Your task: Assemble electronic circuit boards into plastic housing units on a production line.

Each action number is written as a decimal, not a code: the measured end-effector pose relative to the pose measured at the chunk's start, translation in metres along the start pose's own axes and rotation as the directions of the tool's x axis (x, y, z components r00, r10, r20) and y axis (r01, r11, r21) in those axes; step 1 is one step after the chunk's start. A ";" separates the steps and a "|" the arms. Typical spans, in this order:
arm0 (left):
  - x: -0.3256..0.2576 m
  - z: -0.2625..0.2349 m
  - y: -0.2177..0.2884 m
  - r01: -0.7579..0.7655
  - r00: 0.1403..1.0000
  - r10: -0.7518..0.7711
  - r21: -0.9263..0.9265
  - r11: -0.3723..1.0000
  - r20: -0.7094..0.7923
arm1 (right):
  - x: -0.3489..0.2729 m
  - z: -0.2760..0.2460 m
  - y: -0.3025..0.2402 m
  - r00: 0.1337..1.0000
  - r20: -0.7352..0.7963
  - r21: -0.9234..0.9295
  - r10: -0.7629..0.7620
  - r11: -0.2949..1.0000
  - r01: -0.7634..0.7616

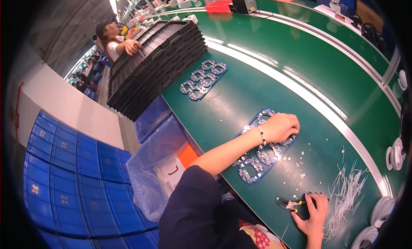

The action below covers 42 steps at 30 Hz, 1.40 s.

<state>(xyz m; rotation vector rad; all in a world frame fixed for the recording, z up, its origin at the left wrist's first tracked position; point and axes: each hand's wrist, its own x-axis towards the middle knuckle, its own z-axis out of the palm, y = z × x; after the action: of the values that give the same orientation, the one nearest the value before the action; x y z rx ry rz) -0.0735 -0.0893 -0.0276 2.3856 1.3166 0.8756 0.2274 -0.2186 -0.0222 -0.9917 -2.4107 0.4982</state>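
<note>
Stacked black trays [161, 56] crowded the far left of the green bench [219, 116]; white strips [346, 193] sprawled beside the right hand [314, 214], its fingers gripping cutters [292, 205]. The nearer circuit-board panel [278, 154] lay beneath the left hand [280, 128], fingers curled; whether they pinched anything, I couldn't tell.

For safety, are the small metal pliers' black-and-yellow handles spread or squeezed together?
Spread: the pliers show both standing apart in the right hand; I cannot tell for the jaws.
</note>
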 end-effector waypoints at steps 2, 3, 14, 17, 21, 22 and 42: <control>0.004 -0.002 0.003 0.021 1.000 -0.022 -0.123 0.992 -0.008 | -0.001 -0.002 0.001 1.000 0.002 -0.008 0.020 1.000 -0.020; 0.004 -0.001 0.007 0.052 0.999 -0.048 -0.152 0.987 0.025 | -0.003 -0.002 0.002 1.000 -0.002 -0.016 0.011 1.000 -0.011; 0.009 -0.013 0.015 -0.085 0.975 0.118 -0.173 0.981 0.188 | 0.010 -0.003 0.009 1.000 0.012 0.004 0.009 1.000 -0.009; 0.011 -0.019 0.007 -0.003 0.967 0.056 -0.207 0.978 0.250 | 0.005 -0.004 0.011 1.000 0.001 0.008 0.020 1.000 -0.020; 0.005 -0.019 0.006 0.023 0.953 0.028 -0.163 0.986 0.300 | 0.002 -0.002 0.009 1.000 0.000 0.017 0.021 1.000 -0.021; 0.004 -0.019 0.006 0.025 0.953 0.025 -0.163 0.986 0.301 | 0.001 -0.001 0.009 1.000 0.000 0.017 0.026 1.000 -0.026; 0.009 -0.029 -0.006 0.014 1.000 -0.008 -0.258 0.966 0.024 | 0.008 -0.001 0.010 1.000 -0.001 0.013 0.016 1.000 -0.016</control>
<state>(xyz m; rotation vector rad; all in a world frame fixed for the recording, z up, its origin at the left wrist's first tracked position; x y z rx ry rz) -0.0915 -0.0796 -0.0048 2.1779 1.1293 0.9501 0.2286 -0.2057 -0.0245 -1.0055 -2.3972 0.5183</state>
